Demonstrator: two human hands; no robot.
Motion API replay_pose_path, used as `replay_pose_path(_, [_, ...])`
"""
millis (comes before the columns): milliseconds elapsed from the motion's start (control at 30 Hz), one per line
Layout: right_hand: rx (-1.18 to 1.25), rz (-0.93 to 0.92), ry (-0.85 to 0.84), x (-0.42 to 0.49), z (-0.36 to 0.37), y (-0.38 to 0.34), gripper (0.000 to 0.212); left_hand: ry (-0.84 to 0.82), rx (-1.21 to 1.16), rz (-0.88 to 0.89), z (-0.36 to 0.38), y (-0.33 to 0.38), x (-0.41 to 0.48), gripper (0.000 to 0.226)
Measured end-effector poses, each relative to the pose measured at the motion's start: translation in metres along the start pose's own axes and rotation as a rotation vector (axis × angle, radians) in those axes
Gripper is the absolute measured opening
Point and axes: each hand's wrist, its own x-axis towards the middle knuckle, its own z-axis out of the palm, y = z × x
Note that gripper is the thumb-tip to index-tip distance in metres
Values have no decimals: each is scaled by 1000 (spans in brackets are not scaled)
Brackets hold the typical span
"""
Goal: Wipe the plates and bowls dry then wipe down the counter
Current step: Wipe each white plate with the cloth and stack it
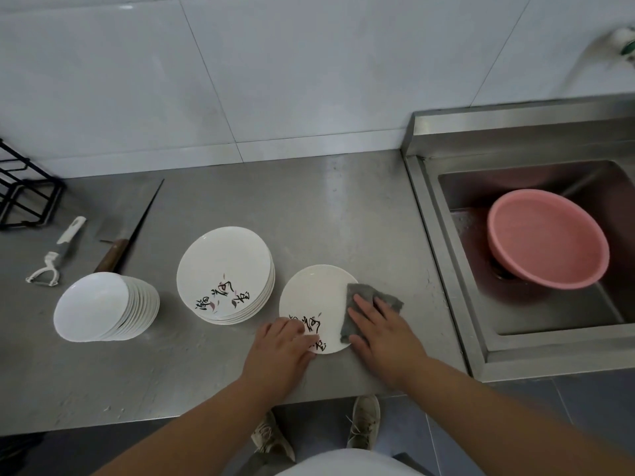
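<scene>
Right hand [381, 333], fingers flat, presses grey cloth [347, 321] onto round white ceramic plate [309, 297]; left hand [280, 343] flat on rim.

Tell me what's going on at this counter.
A person is drying one plate that lies on the steel counter. The right hand presses a grey cloth flat on the plate's right side, while the left hand rests on its near edge to steady it. A stack of plates and a stack of bowls sit to the left; a pink basin lies tilted in the sink.
</scene>
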Motion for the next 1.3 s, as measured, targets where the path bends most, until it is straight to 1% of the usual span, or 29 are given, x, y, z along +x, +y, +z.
replay_pose_path(100, [-10, -40, 133, -1, 14, -4, 53, 23, -36, -48, 4, 4, -2, 28])
replay_pose_path(133, [18, -55, 170, -5, 24, -8, 47, 31, -34, -51, 5, 6, -2, 28])
replay_pose_path(233, [120, -98, 189, -22, 43, -19, 49, 30, -34, -72, 2, 9, -1, 27])
replay_pose_path(300, [258, -100, 219, -28, 38, -18, 38, 21, -49, -82, 1, 9, 0, 28])
replay_pose_path(367, [490, 0, 177, -30, 17, -20, 28, 15, -72, -80, 0, 8, -2, 28])
replay_pose_path(467, [840, 241, 15, -25, -22, -20, 12, 9, -139, -118, -6, 8, -8, 39])
replay_pose_path(500, [896, 307, -23, -21, -32, -18, 12, -11, -157, -166, -10, 9, -10, 47])
replay_pose_path(533, [926, 367, -64, -17, -41, -16, 19, -44, -169, -230, -15, 9, -12, 55])
replay_pose_path(600, [930, 452, -148, -6, -52, -11, 43, -117, -211, -358, -23, 10, -14, 70])
replay_pose_path(633, [899, 467, -170, 0, -55, -9, 52, -133, -241, -407, -27, 12, -13, 74])
replay_pose_path(733, [722, 490, -174, 19, -55, -4, 63, -144, -400, -552, -36, 14, -3, 73])
replay_pose_path(833, [492, 476, -189, 35, -52, -4, 62, -197, -568, -662, -41, 12, 10, 64])
replay_pose_path(933, [393, 430, -224, 44, -49, -6, 55, -230, -602, -742, -45, 13, 28, 53])
replay_pose_path(1033, [451, 449, -236, 45, -46, -6, 56, -280, -664, -858, -51, 15, 40, 46])
replay_pose_path(1133, [500, 476, -211, 39, -48, -6, 55, -295, -809, -937, -57, 16, 43, 43])
replay_pose_path(1200, [547, 485, -148, 31, -53, -7, 51, -257, -899, -969, -61, 19, 41, 52])
replay_pose_path(1300, [684, 505, 9, 18, -72, -16, 54, -174, -915, -961, -87, 27, 48, 64])
